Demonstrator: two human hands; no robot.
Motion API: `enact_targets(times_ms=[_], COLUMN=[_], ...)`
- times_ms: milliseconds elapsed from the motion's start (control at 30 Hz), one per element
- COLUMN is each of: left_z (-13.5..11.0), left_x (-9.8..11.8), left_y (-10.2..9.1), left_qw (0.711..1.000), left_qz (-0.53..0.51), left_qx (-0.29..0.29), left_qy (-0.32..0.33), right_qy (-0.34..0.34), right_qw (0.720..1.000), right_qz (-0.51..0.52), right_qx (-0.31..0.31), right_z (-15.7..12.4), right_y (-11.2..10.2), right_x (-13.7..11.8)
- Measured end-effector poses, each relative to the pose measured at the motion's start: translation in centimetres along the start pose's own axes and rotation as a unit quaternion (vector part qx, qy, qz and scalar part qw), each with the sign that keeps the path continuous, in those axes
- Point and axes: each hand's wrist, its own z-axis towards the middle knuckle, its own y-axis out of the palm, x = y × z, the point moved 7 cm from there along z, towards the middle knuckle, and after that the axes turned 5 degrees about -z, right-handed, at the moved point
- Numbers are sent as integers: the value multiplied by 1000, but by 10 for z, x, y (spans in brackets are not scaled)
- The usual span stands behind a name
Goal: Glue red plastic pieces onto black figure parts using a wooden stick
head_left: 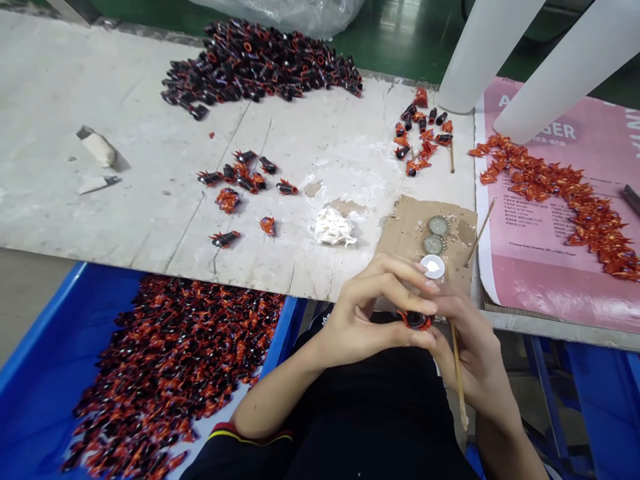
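Observation:
My left hand [367, 313] pinches a small black and orange-red plastic piece [416, 321] between thumb and fingers, just in front of the table edge. Against the same piece, the fingertips of my right hand [475, 357] are closed, partly blurred. A thin wooden stick [458, 387] runs through the right hand, pointing down past the palm. Just beyond my fingers lies a sheet of brown cardboard [400, 230], bearing a small round white dish [434, 268] and two greenish ridged caps [436, 235]. Another thin stick [481, 233] rests at the cardboard's right edge.
Black pieces [265, 60] form a heap at the back; orange-red pieces [565, 187] lie on a pink printed sheet [530, 267]. Joined pieces [245, 175] and a crumpled white tissue [334, 227] sit mid-table. A blue bin [55, 327] of pieces stands below left. White tubes [560, 73] rise at back right.

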Motion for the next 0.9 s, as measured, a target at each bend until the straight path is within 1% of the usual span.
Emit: enact_targets(times_ms=[67, 167, 267, 367, 433, 600, 700, 767, 900], left_z=[-1, -3, -6, -9, -11, -15, -13, -12, -11], left_x=[1, 1, 1, 0, -1, -5, 0, 5, 21], left_y=[0, -4, -10, -17, -22, -36, -44, -50, -63], left_qw=[999, 993, 989, 986, 983, 973, 978, 984, 988], left_qz=[-42, -109, -136, -156, -174, -198, -173, -129, 33], left_qx=[0, 26, 51, 58, 66, 100, 104, 115, 150], left_qy=[6, 20, 25, 21, 8, -57, -58, -51, -18], right_qy=[-5, -11, -7, -18, -23, -21, -13, -7, -7], right_qw=[1000, 1000, 1000, 999, 998, 995, 993, 992, 990], right_qz=[-1, -14, -25, -36, -47, -95, -114, -123, -129], right_qx=[3, 4, -5, -12, -18, -17, -16, -27, -61], right_z=[2, 6, 10, 15, 20, 30, 36, 41, 52], right_y=[2, 6, 12, 17, 21, 30, 34, 38, 45], right_x=[-4, -11, -14, -17, -17, -16, -16, -15, -15])
